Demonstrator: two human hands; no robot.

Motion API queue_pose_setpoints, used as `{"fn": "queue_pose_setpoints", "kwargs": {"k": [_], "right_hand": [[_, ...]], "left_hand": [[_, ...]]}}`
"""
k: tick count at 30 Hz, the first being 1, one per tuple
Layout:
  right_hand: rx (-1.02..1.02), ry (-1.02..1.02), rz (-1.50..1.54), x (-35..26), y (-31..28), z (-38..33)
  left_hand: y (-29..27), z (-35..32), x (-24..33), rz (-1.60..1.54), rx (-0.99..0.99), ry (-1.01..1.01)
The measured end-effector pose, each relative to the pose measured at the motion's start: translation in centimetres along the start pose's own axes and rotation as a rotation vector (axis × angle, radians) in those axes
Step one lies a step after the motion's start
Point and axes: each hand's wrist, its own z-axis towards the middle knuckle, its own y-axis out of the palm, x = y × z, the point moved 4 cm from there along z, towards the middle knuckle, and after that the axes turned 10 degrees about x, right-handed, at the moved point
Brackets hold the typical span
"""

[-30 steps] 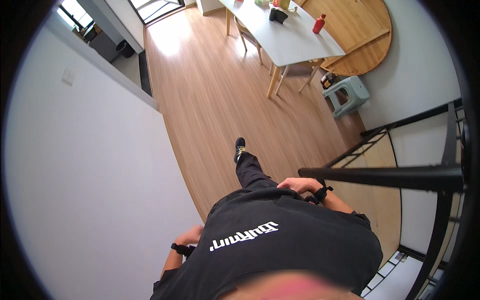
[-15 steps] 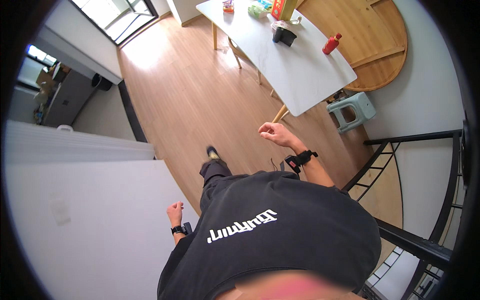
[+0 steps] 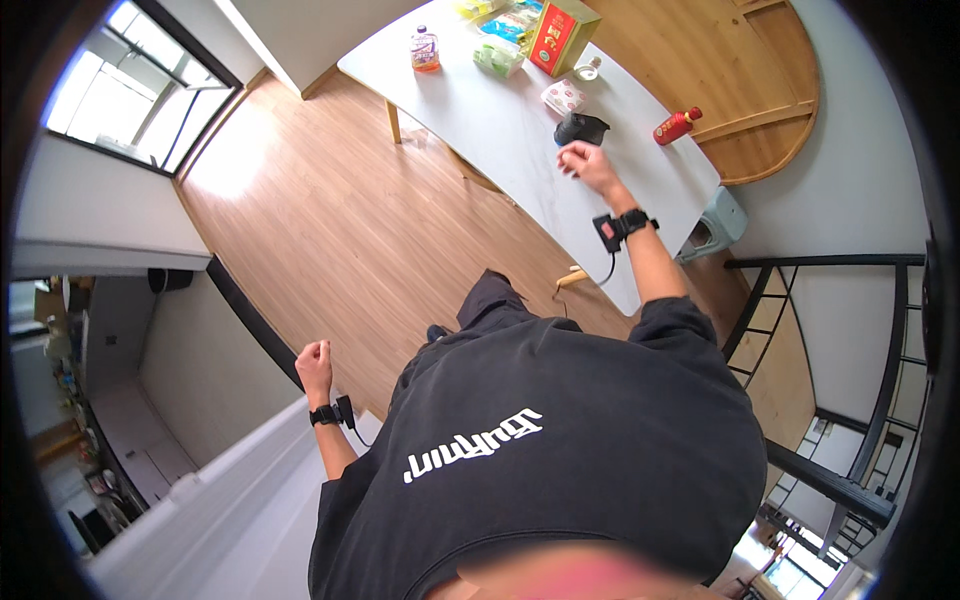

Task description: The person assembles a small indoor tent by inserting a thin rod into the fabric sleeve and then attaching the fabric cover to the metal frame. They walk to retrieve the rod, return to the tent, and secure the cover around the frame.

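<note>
My right hand (image 3: pixel 590 168) is raised in front of me, seen over the white table. Its fingers are loosely curled, and nothing shows in them. Just beyond it lies a black container (image 3: pixel 583 128), partly overlapped by the hand in this view; whether they touch I cannot tell. My left hand (image 3: pixel 314 368) is held out at the left, closed into a loose fist with nothing visible in it, apart from any object. Both wrists wear black straps with small devices.
On the white table (image 3: pixel 500 150) stand a red bottle (image 3: pixel 678 126), a pink-patterned packet (image 3: pixel 563 97), a red-and-gold box (image 3: pixel 560 38), a green bag (image 3: pixel 497 57) and a bottle of orange liquid (image 3: pixel 425 50). A pale stool (image 3: pixel 722 222) and black metal rails (image 3: pixel 825 262) are at right.
I have come closer to the table. My right hand has risen from beside its near corner to over the tabletop; my left hand has swung forward and left.
</note>
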Motion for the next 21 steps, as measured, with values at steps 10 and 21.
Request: {"fn": "queue_pose_setpoints", "kwargs": {"k": [10, 21], "right_hand": [[0.336, -0.049, -0.250, 8.3, 3.0, 41.2], [0.596, 0.423, -0.361, 18.0, 3.4, 67.4]], "left_hand": [[9.9, 20.2, 14.7, 0.048, 0.015, -0.067], [15.5, 29.0, 27.5, 0.145, -0.139, -0.181]]}}
